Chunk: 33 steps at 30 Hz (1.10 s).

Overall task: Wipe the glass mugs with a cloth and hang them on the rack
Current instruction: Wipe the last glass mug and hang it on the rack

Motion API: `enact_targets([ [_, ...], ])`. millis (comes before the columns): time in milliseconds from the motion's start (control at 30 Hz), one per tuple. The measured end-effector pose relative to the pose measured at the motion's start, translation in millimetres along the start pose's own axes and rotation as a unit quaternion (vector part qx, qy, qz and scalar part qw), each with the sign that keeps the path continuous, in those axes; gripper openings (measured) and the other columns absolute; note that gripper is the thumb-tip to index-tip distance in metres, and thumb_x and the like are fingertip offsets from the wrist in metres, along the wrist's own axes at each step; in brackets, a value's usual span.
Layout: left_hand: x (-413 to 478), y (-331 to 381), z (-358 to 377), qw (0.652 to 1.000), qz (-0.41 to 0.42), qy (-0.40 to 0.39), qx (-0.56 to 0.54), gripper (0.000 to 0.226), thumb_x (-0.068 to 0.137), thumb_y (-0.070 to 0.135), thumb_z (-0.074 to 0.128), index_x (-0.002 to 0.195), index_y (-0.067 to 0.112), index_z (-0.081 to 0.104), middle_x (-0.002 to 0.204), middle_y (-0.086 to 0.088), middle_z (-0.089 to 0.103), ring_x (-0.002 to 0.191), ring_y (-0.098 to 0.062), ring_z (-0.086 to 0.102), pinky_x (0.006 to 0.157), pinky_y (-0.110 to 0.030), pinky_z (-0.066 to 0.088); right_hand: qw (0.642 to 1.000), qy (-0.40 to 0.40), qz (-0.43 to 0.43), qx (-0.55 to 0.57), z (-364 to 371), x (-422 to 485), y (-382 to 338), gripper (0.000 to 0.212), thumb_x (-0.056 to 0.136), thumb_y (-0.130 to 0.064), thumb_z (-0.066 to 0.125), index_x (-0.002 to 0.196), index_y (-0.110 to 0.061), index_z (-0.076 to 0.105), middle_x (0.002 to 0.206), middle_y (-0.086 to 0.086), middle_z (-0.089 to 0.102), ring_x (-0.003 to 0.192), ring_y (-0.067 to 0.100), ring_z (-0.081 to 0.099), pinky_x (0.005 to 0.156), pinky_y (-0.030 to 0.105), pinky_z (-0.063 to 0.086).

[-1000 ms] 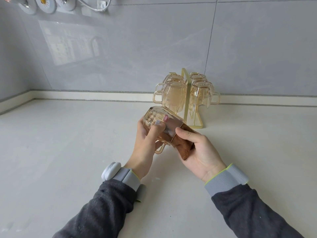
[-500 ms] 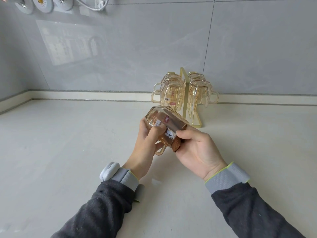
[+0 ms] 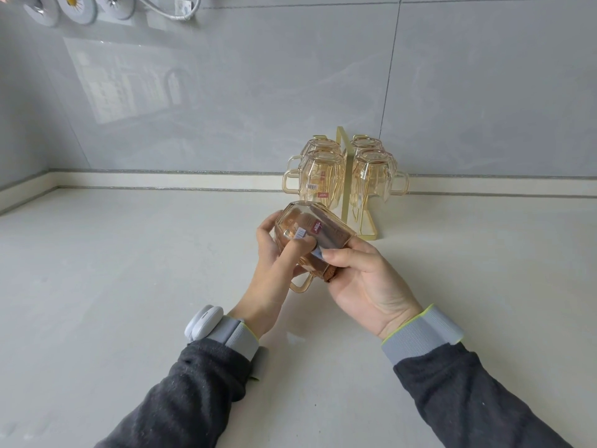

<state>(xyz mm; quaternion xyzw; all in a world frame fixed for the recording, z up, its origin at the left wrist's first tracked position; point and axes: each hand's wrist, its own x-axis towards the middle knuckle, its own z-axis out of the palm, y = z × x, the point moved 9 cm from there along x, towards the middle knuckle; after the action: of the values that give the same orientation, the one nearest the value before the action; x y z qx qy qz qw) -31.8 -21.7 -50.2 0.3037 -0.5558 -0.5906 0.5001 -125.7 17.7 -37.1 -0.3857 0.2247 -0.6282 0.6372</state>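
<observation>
Left hand (image 3: 274, 270) gripped amber faceted glass mug (image 3: 310, 232), thumb across its labelled side, fingers curled round the far wall. The mug lay on its side above pale countertop (image 3: 129, 286), handle down, just in front of gold metal rack (image 3: 341, 163). Right hand (image 3: 365, 279) clenched brown cloth (image 3: 329, 275) at the mug's mouth, thumb on the outer glass. Four amber glass mugs (image 3: 319, 176) hung upside down on the rack.
</observation>
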Motion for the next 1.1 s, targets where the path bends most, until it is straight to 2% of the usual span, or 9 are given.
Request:
enact_targets([
  [100, 1, -2, -2, 1.0, -0.005, 0.014, 0.009, 0.075, 0.074, 0.042, 0.074, 0.138, 0.027, 0.037, 0.112, -0.01, 0.068, 0.088, -0.009, 0.072, 0.074, -0.025, 0.055, 1.0, 0.017, -0.013, 0.008, -6, 1, 0, 0.055, 0.081, 0.007, 0.054, 0.137, 0.005, 0.055, 0.138, 0.029, 0.056, 0.13, 0.047, 0.052, 0.113, 0.057, 0.033],
  [167, 1, -3, -3, 0.999, -0.013, 0.024, 0.028, 0.081, 0.066, 0.055, 0.077, 0.138, 0.03, 0.046, 0.117, -0.019, 0.068, 0.098, -0.022, 0.073, 0.082, -0.035, 0.056, 0.999, 0.032, -0.028, 0.01, -8, 1, -3, 0.057, 0.079, 0.009, 0.055, 0.136, 0.004, 0.056, 0.139, 0.028, 0.057, 0.129, 0.042, 0.055, 0.112, 0.047, 0.038],
  [233, 1, -3, -2, 0.999, -0.019, 0.018, 0.041, 0.075, 0.069, 0.058, 0.076, 0.137, 0.033, 0.056, 0.118, -0.015, 0.072, 0.109, -0.032, 0.071, 0.09, -0.044, 0.058, 0.997, 0.051, -0.046, -0.017, -11, 0, -9, 0.06, 0.077, 0.013, 0.056, 0.136, 0.003, 0.056, 0.136, 0.026, 0.06, 0.123, 0.035, 0.06, 0.103, 0.036, 0.046],
  [367, -2, -2, 4, 0.999, -0.026, -0.012, 0.036, 0.051, 0.088, 0.051, 0.072, 0.13, 0.024, 0.064, 0.111, -0.005, 0.076, 0.106, -0.022, 0.073, 0.091, -0.039, 0.062, 0.99, 0.062, -0.067, -0.108, -11, 1, -9, 0.065, 0.078, 0.03, 0.048, 0.133, -0.002, 0.058, 0.124, 0.014, 0.07, 0.111, 0.025, 0.067, 0.085, 0.025, 0.051],
  [500, -2, -3, 2, 0.999, -0.033, -0.002, 0.0, 0.047, 0.087, 0.039, 0.079, 0.126, 0.015, 0.065, 0.108, -0.004, 0.073, 0.109, -0.023, 0.072, 0.082, -0.034, 0.061, 0.987, 0.045, -0.06, -0.141, -7, 1, -3, 0.063, 0.068, 0.018, 0.056, 0.122, -0.014, 0.067, 0.122, 0.006, 0.072, 0.115, 0.025, 0.066, 0.096, 0.032, 0.052],
  [667, -1, 2, 3, 1.0, -0.006, -0.004, -0.02, 0.045, 0.077, 0.031, 0.072, 0.116, 0.011, 0.063, 0.087, 0.003, 0.07, 0.084, -0.012, 0.068, 0.072, -0.026, 0.057, 0.997, 0.008, -0.025, -0.068, 1, -1, 0, 0.061, 0.066, 0.018, 0.055, 0.117, -0.011, 0.069, 0.119, 0.006, 0.073, 0.108, 0.019, 0.069, 0.087, 0.024, 0.05],
  [800, -1, 6, 1, 1.0, 0.027, -0.003, -0.013, 0.054, 0.07, 0.037, 0.072, 0.116, 0.011, 0.061, 0.095, -0.004, 0.067, 0.082, -0.012, 0.068, 0.078, -0.031, 0.058, 0.998, -0.048, -0.033, -0.035, 15, -4, -6, 0.055, 0.079, 0.012, 0.053, 0.128, -0.01, 0.067, 0.133, 0.012, 0.065, 0.126, 0.025, 0.059, 0.114, 0.036, 0.038],
  [967, -1, 4, 0, 0.999, 0.035, -0.007, -0.022, 0.063, 0.07, 0.04, 0.072, 0.125, 0.012, 0.061, 0.109, -0.008, 0.07, 0.096, -0.015, 0.071, 0.082, -0.03, 0.059, 0.996, -0.064, -0.021, 0.054, 18, -6, -7, 0.046, 0.082, 0.008, 0.053, 0.117, -0.011, 0.075, 0.127, 0.015, 0.068, 0.121, 0.028, 0.063, 0.101, 0.03, 0.051],
  [1100, -1, 4, 0, 0.999, 0.033, -0.003, -0.021, 0.066, 0.069, 0.041, 0.072, 0.127, 0.014, 0.061, 0.113, -0.011, 0.071, 0.1, -0.016, 0.071, 0.082, -0.03, 0.059, 0.994, -0.081, -0.009, 0.076, 21, -4, -7, 0.055, 0.071, 0.001, 0.077, 0.125, -0.005, 0.069, 0.133, 0.019, 0.064, 0.125, 0.03, 0.06, 0.106, 0.033, 0.048],
])
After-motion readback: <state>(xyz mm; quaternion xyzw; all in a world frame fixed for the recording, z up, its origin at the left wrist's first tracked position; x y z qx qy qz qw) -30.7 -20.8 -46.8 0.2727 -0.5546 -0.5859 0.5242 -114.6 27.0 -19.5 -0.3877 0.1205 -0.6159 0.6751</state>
